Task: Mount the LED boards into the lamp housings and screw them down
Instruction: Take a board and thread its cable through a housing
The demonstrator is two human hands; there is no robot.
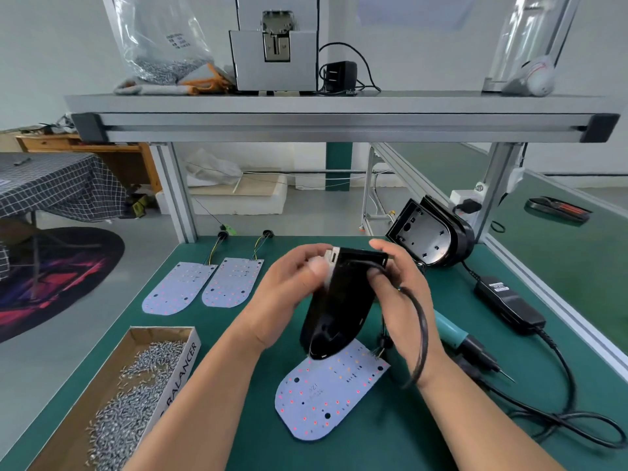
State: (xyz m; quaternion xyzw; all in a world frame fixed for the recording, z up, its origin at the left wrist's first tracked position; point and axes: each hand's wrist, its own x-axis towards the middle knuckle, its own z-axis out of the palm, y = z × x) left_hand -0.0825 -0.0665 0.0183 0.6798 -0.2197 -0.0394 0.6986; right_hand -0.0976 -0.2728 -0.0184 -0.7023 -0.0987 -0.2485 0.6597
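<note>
While both hands held a black lamp housing [339, 300] above the green bench [373, 447], the left hand [292, 283] gripped its upper left edge with curled fingers. The right hand [401, 294] clasped its right side, and a black cable [423, 334] looped from the housing past the right wrist. The housing hung tilted, rounded end low, just over a white LED board [326, 392] lying flat on the bench. Two more LED boards [178, 287] lay side by side further back on the left. A cardboard box [180, 379] of screws [136, 385] sat at the near left. An electric screwdriver [455, 334] lay right of the hands, near a stack of black housings [428, 232] and a power adapter [509, 304].
</note>
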